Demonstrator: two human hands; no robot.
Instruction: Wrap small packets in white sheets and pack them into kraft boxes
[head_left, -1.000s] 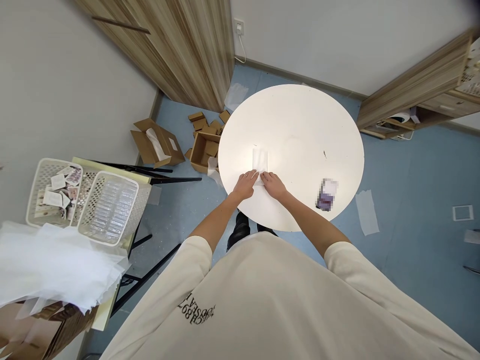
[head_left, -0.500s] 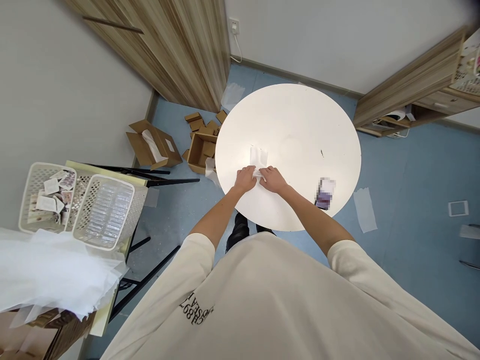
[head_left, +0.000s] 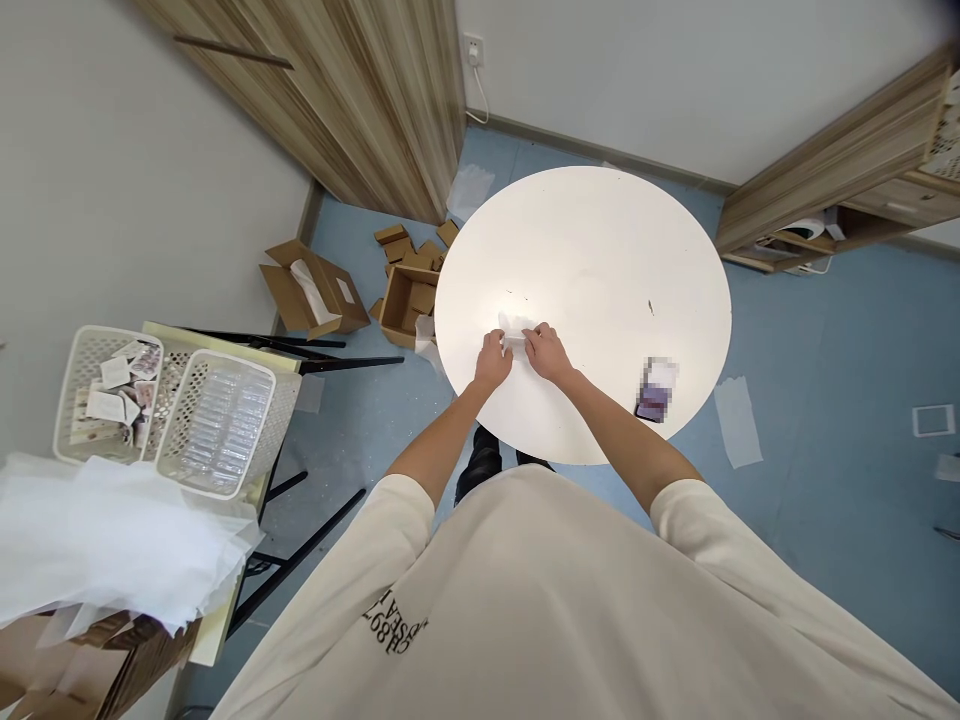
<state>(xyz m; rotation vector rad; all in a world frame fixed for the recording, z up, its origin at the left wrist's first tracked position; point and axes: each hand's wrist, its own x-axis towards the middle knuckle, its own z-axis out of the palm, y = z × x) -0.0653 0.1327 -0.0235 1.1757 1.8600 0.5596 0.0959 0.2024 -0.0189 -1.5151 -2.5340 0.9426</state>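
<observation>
White wrap (head_left: 516, 324): one piece, thin, soft, creased, partly folded; on near-left part of table, between hands. Left hand (head_left: 493, 360): fingers pinched on wrap's left end. Right hand (head_left: 548, 352): fingers pinched on right end. Hands slightly apart. Table (head_left: 600, 250): one, round, smooth, white, few dark marks. One pixelated item (head_left: 657, 390), right of hands, detail hidden. Far left: two perforated plastic baskets (head_left: 274, 425), pale, rounded corners; thin white sheets (head_left: 112, 530) beside, count unclear. Floor: two open cardboard boxes (head_left: 337, 275), brown.

Black print (head_left: 391, 625) on shirt (head_left: 570, 600): "897", "SEA" (rest unclear in folds).
</observation>
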